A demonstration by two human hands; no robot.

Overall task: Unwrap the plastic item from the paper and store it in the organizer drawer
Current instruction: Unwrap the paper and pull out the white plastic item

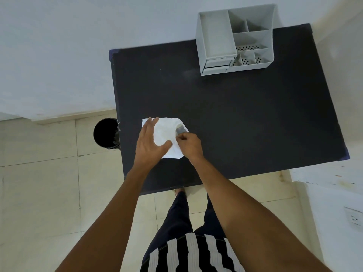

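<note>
A crumpled white paper (165, 132) lies spread on the black table (235, 118) near its front left. My left hand (151, 142) rests flat on the paper's left part, fingers apart. My right hand (189, 144) pinches a small grey plastic item (180, 130) at the paper's right edge. The grey organizer (235, 38) stands at the table's far right; its small drawers (217, 64) face me at the lower left of the unit, and one looks slightly ajar.
A black round bin (106, 133) stands on the tiled floor just left of the table. The organizer's upper part has several open compartments. A wall socket (354, 218) sits at the right. Walls border the table at the back.
</note>
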